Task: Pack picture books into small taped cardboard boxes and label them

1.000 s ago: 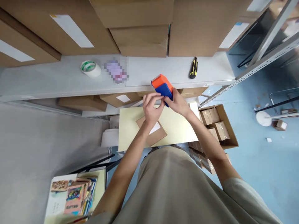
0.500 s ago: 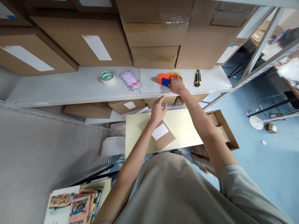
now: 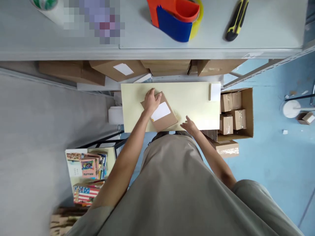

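A small brown cardboard parcel point(image 3: 165, 118) with a white label lies on a pale yellow table point(image 3: 194, 98). My left hand point(image 3: 151, 100) rests flat on the parcel's far left corner. My right hand point(image 3: 190, 126) hovers open over the table's near edge, just right of the parcel, holding nothing. An orange and blue tape dispenser point(image 3: 175, 18) with a yellow roll sits on the grey shelf point(image 3: 147, 52) above, apart from both hands.
A yellow-black utility knife point(image 3: 236, 19) lies right of the dispenser, a tape roll point(image 3: 46, 6) at the shelf's left. An open carton of small taped boxes point(image 3: 233, 113) stands right of the table. Colourful books point(image 3: 86, 167) sit lower left. Brown boxes fill the lower shelf.
My right hand let go of the tape dispenser on the shelf and dropped to the table edge. My left hand came down onto the parcel. My head moved closer to the shelf.
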Available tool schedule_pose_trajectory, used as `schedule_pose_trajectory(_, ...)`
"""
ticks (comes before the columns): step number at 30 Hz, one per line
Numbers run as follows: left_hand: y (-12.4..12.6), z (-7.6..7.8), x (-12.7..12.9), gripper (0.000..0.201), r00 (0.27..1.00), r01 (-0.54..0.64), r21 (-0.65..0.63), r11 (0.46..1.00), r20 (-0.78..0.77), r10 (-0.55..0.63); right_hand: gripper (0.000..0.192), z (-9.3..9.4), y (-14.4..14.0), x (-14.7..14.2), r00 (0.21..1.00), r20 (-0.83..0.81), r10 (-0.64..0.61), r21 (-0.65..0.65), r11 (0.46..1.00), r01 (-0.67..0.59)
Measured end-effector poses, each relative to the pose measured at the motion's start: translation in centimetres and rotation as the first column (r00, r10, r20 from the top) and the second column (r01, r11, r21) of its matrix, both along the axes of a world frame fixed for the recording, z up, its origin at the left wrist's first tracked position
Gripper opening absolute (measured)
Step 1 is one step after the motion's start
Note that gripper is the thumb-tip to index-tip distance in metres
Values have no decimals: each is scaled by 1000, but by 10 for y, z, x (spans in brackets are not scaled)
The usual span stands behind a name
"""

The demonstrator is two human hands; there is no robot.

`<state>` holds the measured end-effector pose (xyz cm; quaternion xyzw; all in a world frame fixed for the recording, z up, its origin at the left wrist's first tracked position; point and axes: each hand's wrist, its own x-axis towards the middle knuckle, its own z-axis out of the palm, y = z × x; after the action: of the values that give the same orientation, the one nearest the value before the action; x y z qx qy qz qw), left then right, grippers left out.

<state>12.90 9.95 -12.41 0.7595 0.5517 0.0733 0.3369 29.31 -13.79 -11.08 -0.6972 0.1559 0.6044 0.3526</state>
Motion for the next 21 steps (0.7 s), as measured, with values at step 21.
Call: schedule_pose_trajectory(21, -92, 41, -32, 43, 945, -266, -152, 952, 154, 289, 91, 32, -8, 82, 765, 569, 302, 328, 769, -548)
